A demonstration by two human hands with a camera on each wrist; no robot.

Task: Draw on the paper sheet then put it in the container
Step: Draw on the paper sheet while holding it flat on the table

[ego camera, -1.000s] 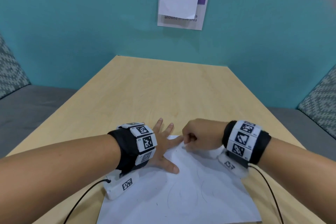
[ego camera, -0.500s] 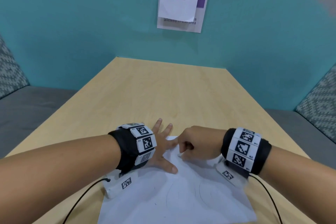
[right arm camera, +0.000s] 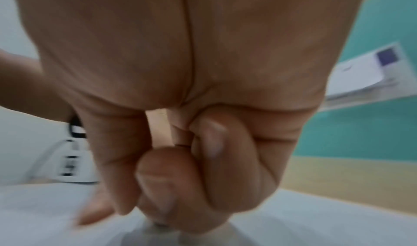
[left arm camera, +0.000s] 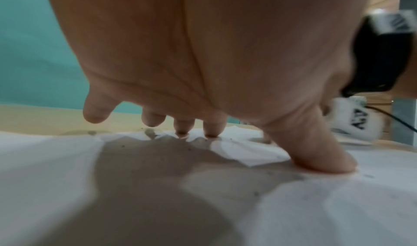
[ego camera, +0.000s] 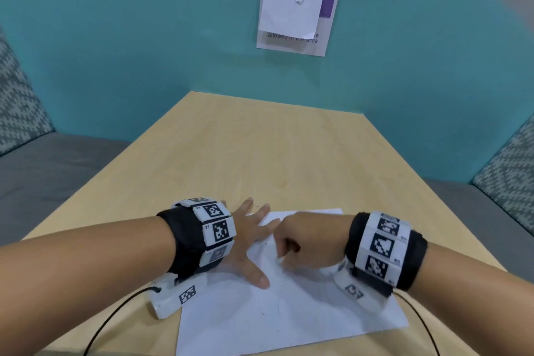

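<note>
The paper sheet (ego camera: 291,315) lay flat on the wooden table (ego camera: 260,153), in the lower centre of the head view. The left hand (ego camera: 245,243) rested on its upper left part with fingers spread and straight, the thumb (left arm camera: 315,152) pressing on the sheet. The right hand (ego camera: 306,243) was just beside it, over the top middle of the sheet, with fingers curled tight. What it pinched I could not tell; the right wrist view was blurred.

White paper sheet (ego camera: 289,312) lies flat on the table's (ego camera: 260,153) near edge, faint pencil curves showing, far corner slightly skewed.
</note>
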